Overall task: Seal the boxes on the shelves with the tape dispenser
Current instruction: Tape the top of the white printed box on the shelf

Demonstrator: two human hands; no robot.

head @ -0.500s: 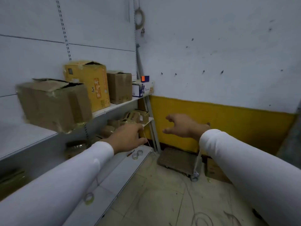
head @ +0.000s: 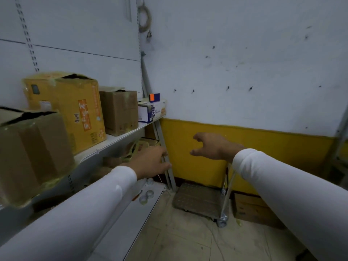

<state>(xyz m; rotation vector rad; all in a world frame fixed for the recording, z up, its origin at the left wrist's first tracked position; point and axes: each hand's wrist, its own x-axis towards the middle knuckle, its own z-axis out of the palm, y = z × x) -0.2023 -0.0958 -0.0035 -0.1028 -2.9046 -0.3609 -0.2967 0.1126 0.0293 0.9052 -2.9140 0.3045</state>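
Approach step, nothing sealed; left hand (head: 150, 162) and right hand (head: 212, 147) reach forward, fingers loose, holding nothing; boxes (head: 79, 110) on upper shelf (head: 120, 137), flaps gaping; tape dispenser not visible; next: find dispenser, grip it.

Upper left, a yellow box (head: 75, 112) with orange print sits between brown boxes (head: 120, 110); the wall (head: 244, 72) is white above a yellow band (head: 263, 147).

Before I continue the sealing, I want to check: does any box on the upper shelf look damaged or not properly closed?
Yes. The nearest brown box has its top flaps gaping, with a dark gap, and its lower corner overhangs the shelf edge. The yellow box behind it also has a raised flap. Neither hand holds anything.
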